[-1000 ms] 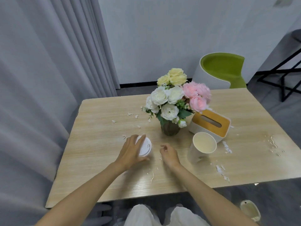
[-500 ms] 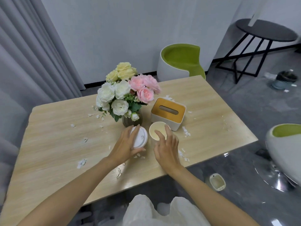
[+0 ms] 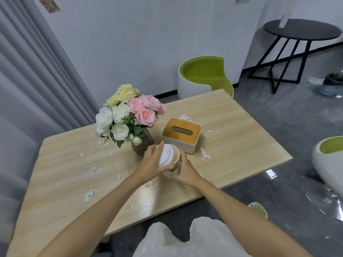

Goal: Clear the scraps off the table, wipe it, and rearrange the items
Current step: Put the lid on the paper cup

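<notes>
Lid (image 3: 165, 155) going onto cup (image 3: 175, 160): that is the step in hand, as I am reading it. Left hand (image 3: 150, 164) is gripping the lid by its edge, thumb below and fingers over the far side. It is holding the lid tilted over the left part of the cup's mouth, with the right part showing open, so it is not seated. Right hand (image 3: 186, 171) is wrapping round the cup's side and steadying it near the front edge of the table (image 3: 241, 138). I cannot tell whether the base is resting on the wood.

To do it well:
- The lid is needing to come level first, then pressing down round the rim bit by bit, not one push in the middle.
- The cup is looking like thin paper, so the right hand is better bracing than squeezing, or the mouth is going oval and the lid is missing the rim.
- Contents cannot be told.

Around:
- Vase (image 3: 143, 145) of flowers (image 3: 128, 115) is standing just behind the left hand's fingers, close enough for a knuckle to be knocking it.
- Tissue box (image 3: 181, 134) is sitting just behind the cup.
- White scraps (image 3: 204, 153) are lying scattered over the table, some under the wrists and more to the left.

None is blocking the capping. By my judgement clearing and wiping are both waiting.
</notes>
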`<state>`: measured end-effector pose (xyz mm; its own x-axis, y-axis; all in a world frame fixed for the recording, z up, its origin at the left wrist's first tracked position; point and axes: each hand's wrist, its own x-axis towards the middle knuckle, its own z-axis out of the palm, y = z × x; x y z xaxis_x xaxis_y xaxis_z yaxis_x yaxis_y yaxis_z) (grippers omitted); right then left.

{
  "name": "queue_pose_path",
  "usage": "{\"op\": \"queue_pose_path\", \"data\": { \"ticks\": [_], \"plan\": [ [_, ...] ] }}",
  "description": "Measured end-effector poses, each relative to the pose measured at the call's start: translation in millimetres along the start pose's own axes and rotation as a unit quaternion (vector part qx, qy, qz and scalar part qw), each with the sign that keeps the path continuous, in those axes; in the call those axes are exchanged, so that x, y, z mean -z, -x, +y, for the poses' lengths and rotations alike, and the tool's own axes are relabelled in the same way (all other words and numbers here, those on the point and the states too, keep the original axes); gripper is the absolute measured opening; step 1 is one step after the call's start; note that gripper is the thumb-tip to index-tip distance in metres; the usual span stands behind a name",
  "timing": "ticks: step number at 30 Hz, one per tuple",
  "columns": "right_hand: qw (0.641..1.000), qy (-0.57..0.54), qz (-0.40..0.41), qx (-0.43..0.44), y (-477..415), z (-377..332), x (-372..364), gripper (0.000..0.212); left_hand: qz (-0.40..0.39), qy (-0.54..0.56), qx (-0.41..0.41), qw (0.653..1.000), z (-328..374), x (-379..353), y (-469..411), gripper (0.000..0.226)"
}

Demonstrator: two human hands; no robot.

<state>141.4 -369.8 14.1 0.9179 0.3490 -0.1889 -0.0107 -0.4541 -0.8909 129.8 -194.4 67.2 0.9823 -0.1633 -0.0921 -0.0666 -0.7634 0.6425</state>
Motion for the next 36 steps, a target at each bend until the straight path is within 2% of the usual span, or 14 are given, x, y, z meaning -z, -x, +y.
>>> {"op": "queue_pose_path", "data": {
  "ticks": [4,8,13,17,22,28,32,36],
  "plan": [
    [0.999,-0.045,0.026,-0.009,-14,-9,2,0.092,-0.001,0.015,0.05,0.999,15,-4,-7,0.101],
    [0.996,-0.077,0.029,-0.04,-15,-11,2,0.093,-0.002,0.004,0.058,0.998,24,-3,-7,0.102],
    [0.993,-0.12,0.01,0.006,-7,-23,3,0.077,0.008,0.072,0.076,0.994,25,16,-3,0.096],
    [0.994,-0.098,0.034,0.042,3,-39,10,0.071,-0.017,0.109,0.078,0.991,21,31,0,0.084],
    [0.997,-0.041,0.042,0.052,12,-50,14,0.068,-0.043,0.117,0.07,0.99,21,31,3,0.099],
    [0.998,0.009,0.055,0.036,10,-54,16,0.068,-0.008,0.116,0.05,0.992,32,23,0,0.069],
    [0.997,0.033,0.06,0.042,12,-51,19,0.07,-0.026,0.115,0.044,0.992,29,16,0,0.071],
    [0.996,0.045,0.07,0.039,13,-50,18,0.074,-0.023,0.095,0.014,0.995,28,14,-2,0.063]
  ]
}}
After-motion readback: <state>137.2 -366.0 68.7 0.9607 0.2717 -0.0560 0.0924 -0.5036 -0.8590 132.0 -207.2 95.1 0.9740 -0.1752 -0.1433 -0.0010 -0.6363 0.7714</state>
